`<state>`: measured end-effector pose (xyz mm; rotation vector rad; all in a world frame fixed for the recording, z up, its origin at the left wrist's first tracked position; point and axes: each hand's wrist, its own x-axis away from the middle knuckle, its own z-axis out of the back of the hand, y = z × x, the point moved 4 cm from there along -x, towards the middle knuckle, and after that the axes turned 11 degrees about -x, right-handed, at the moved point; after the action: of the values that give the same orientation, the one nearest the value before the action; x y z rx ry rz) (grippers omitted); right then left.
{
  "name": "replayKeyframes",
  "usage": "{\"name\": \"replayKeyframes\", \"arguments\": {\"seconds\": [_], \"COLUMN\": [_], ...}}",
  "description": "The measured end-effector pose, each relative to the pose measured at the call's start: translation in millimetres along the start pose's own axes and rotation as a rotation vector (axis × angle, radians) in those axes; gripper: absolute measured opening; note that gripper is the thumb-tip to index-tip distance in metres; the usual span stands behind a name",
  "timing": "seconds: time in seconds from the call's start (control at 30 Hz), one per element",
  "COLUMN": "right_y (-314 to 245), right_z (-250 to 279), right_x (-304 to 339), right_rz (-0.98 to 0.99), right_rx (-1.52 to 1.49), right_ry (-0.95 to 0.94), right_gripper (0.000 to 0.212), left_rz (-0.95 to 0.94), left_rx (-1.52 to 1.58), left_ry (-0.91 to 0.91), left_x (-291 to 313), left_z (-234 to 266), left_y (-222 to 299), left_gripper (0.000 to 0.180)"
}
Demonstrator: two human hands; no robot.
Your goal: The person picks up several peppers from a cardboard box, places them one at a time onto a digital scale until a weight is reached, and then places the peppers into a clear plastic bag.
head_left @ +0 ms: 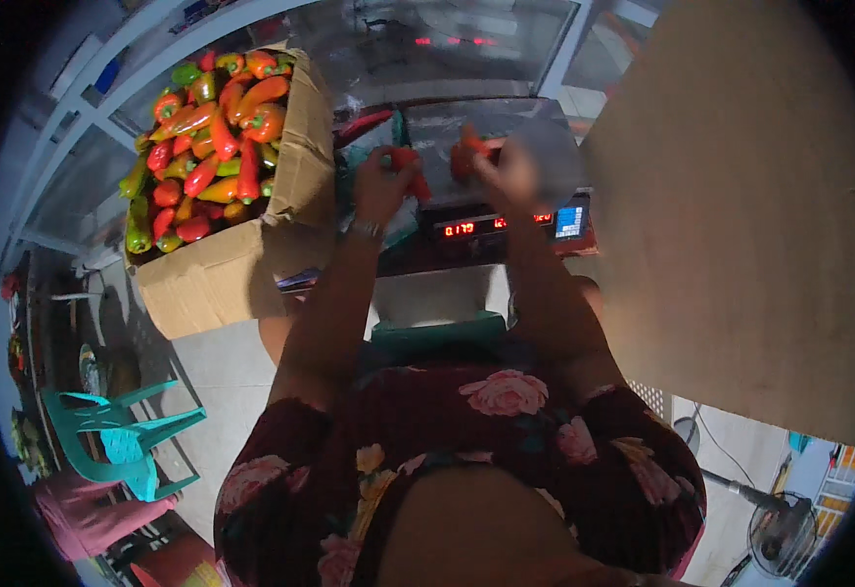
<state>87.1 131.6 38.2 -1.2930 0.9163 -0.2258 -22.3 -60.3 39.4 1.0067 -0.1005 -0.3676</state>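
My left hand (384,192) is closed around a red pepper (415,174) at the left edge of a digital scale's metal plate (437,122). Over the plate my right hand (508,182) grips an orange-red pepper (466,155); the hand is partly blurred. On the scale's front, a display (496,225) glows with red digits. A long dark red thing (365,125), perhaps another pepper, lies beside the plate on green plastic (357,158).
To the left, a cardboard box (212,279) is heaped with red, orange and green peppers (214,137). A large tan board (731,215) rises on the right. Glass panels (447,49) stand behind the scale. A teal plastic chair (119,435) and a fan (782,533) are lower down.
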Motion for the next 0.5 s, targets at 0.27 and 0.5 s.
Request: {"name": "replayKeyframes", "arguments": {"seconds": [0.27, 0.5], "right_y": [-121.8, -161.5], "right_z": [147.3, 182.7], "right_x": [7.6, 36.0], "right_rz": [-0.097, -0.04], "right_rx": [-0.235, -0.284], "right_ry": [0.373, 0.43], "right_gripper": [0.017, 0.018], "left_rz": [0.026, 0.0], "left_rx": [-0.272, -0.325], "left_ry": [-0.175, 0.005], "left_x": [-45.6, -35.5], "left_z": [-68.6, -53.4], "left_y": [-12.1, -3.4], "left_gripper": [0.063, 0.073]}}
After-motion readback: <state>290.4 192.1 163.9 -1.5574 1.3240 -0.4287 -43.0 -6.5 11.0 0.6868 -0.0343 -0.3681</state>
